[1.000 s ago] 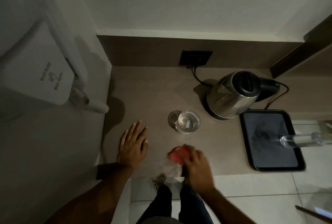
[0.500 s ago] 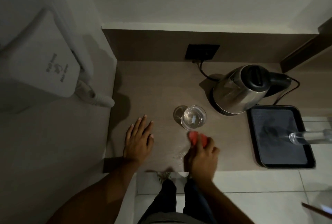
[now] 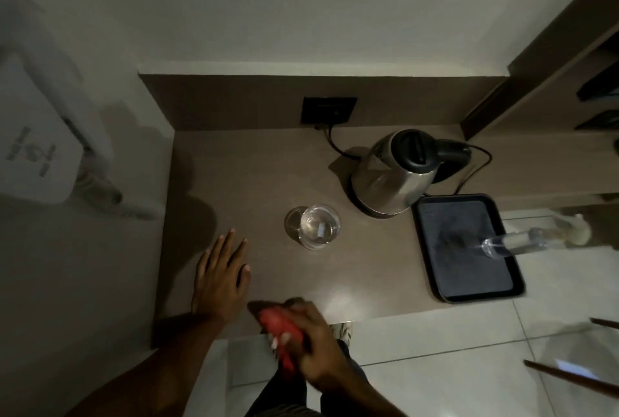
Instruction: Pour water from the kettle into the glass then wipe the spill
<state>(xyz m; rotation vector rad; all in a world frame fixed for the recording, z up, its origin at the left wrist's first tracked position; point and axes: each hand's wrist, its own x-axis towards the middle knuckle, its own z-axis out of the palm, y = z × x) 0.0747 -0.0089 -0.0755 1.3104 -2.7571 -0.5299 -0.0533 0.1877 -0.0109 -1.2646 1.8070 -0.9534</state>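
A clear glass (image 3: 316, 226) holding water stands near the middle of the brown counter (image 3: 268, 169). Behind it to the right, a steel kettle (image 3: 395, 175) with a black lid and handle rests on its base. My right hand (image 3: 311, 346) grips a red cloth (image 3: 279, 323) at the counter's front edge, partly over the floor. My left hand (image 3: 221, 277) lies flat on the counter with fingers spread, left of the glass. A wet sheen (image 3: 338, 296) shows on the counter just beyond the cloth.
A black tray (image 3: 469, 296) sits at the counter's right end with a clear bottle (image 3: 512, 242) lying across it. The kettle's cord (image 3: 335, 143) runs to a black wall socket (image 3: 328, 110). A white device (image 3: 33, 155) hangs on the left wall.
My right hand has drawn the red cloth back from beside the glass to the counter's front edge. My left hand stays flat in place.
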